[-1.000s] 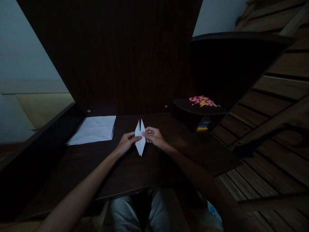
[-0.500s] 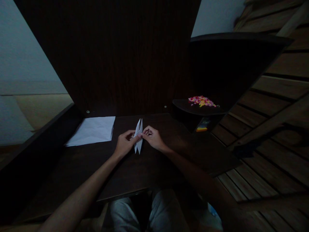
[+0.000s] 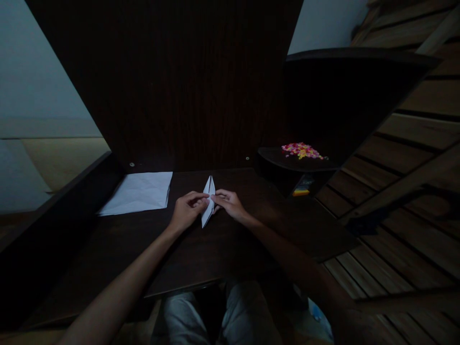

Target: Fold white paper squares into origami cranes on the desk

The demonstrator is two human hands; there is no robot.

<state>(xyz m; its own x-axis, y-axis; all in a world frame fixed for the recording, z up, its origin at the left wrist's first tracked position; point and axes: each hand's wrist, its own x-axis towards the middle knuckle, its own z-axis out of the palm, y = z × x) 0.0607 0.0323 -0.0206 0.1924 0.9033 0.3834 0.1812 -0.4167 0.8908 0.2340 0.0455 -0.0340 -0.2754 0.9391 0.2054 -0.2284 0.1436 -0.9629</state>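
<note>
Between my two hands is a folded piece of white paper (image 3: 207,215), narrow and pointed at both ends, held just over the dark desk. My left hand (image 3: 189,208) grips its left side, with thumb and index finger near the middle fold. On the right side, my right hand (image 3: 230,205) pinches the paper, its thumb on top and the other fingers behind the edge. The far end shows two tips close together. Fingertips hide part of the middle.
A stack of white paper sheets (image 3: 140,192) lies at the desk's back left. On a small curved shelf (image 3: 273,157) at the right sits a pile of pink, red and yellow bits (image 3: 302,150). A dark side board (image 3: 64,191) edges the desk's left.
The split near tips have come together into a single point, and the paper looks wider. My right hand has shifted so its thumb lies over the paper's middle.
</note>
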